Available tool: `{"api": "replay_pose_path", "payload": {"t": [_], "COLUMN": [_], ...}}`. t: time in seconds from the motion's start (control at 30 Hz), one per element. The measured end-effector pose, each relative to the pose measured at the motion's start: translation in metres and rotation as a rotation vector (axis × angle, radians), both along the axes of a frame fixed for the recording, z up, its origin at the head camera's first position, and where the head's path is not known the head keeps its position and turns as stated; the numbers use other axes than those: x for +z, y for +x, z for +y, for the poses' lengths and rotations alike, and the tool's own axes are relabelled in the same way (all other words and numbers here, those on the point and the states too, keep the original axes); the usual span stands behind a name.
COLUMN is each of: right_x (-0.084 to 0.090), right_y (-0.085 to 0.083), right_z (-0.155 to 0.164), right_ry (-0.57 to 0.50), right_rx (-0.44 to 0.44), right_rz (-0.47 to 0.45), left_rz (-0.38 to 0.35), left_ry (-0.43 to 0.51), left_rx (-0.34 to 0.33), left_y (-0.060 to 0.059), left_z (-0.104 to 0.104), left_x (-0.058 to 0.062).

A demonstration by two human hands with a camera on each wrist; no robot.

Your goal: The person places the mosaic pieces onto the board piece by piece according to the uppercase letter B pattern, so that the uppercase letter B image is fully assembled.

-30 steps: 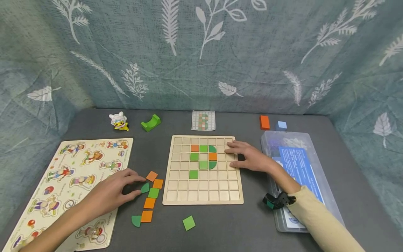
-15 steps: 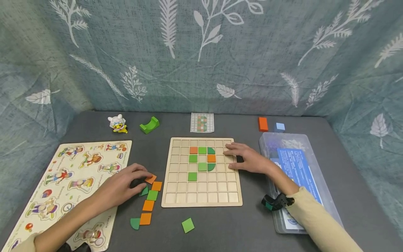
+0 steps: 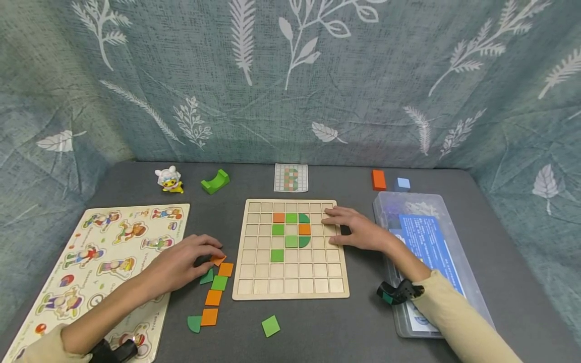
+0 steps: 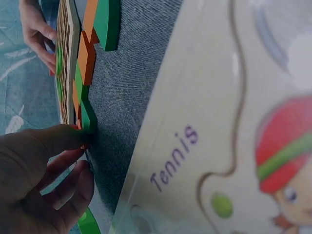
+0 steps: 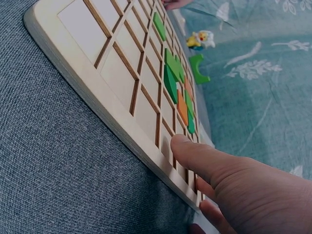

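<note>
My left hand (image 3: 183, 261) is at the top of a loose row of wooden tiles, with thumb and fingertips pinching an orange square tile (image 3: 220, 260). The hand partly covers it. Close below lies a dark green quarter-circle tile (image 3: 207, 277). Further down the row are an orange tile (image 3: 226, 270), a green tile (image 3: 219, 283) and several others. My right hand (image 3: 356, 229) rests on the right edge of the wooden grid board (image 3: 290, 287), fingers spread and relaxed. In the right wrist view the thumb (image 5: 195, 151) lies over the board's rim. Orange and green tiles sit in the board's middle cells.
A printed pattern card (image 3: 291, 178) lies behind the board. At left is a picture puzzle board (image 3: 174, 272), at right a clear plastic box (image 3: 386, 201). A lone green tile (image 3: 271, 326) lies in front. A toy figure (image 3: 169, 179) and blocks stand along the back.
My left hand has moved from the dark green quarter-circle tile up and right to the orange square tile, leaving the green one on the table. My right hand stays on the board.
</note>
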State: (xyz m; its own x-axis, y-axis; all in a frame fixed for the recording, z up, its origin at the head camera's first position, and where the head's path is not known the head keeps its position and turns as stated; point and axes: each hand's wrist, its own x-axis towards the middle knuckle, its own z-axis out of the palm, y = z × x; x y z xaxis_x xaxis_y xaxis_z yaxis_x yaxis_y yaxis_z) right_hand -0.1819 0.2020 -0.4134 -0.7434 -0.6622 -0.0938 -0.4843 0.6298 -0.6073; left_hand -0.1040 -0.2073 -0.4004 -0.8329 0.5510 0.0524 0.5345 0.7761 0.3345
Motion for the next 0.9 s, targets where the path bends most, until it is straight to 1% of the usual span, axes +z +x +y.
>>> {"api": "replay_pose_path", "payload": {"t": [0.1,0.2,0.27,0.37,0.43,0.5,0.63,0.7,0.8,0.83,0.9], "right_x": [0.000,-0.001,-0.001,-0.001,-0.001,-0.001,-0.001,-0.001,0.000,0.000,0.000], "right_y": [0.000,-0.001,-0.001,-0.001,-0.001,-0.001,-0.002,-0.002,-0.001,-0.001,-0.001], "right_z": [0.000,0.001,0.001,0.001,0.001,0.001,0.000,0.001,0.001,0.001,0.001], "right_ry": [-0.003,-0.004,-0.006,-0.006,-0.006,-0.008,-0.006,-0.009,-0.004,-0.007,-0.009], "right_rx": [0.001,0.008,0.013,0.019,0.018,0.015,0.009,0.003,0.006,0.005,0.009], "right_rz": [0.001,0.010,0.018,0.035,0.036,0.029,0.015,0.009,0.018,0.016,0.016], "left_rz": [0.014,0.058,0.085,0.104,0.096,0.080,0.052,0.067,0.111,0.125,0.125], "left_ry": [-0.030,-0.044,-0.050,-0.038,-0.033,-0.019,0.005,0.011,0.012,0.011,0.018], "left_rx": [-0.005,0.001,0.017,0.032,0.027,0.005,-0.065,-0.110,-0.169,-0.182,-0.191], "left_y": [-0.001,-0.003,-0.005,-0.011,-0.015,-0.020,-0.028,-0.031,-0.037,-0.039,-0.041], "left_z": [0.001,0.001,0.004,0.012,0.020,0.030,0.051,0.062,0.078,0.082,0.089], "left_x": [0.002,0.002,0.003,0.006,0.007,0.007,0.007,0.006,0.004,0.003,0.001]}}
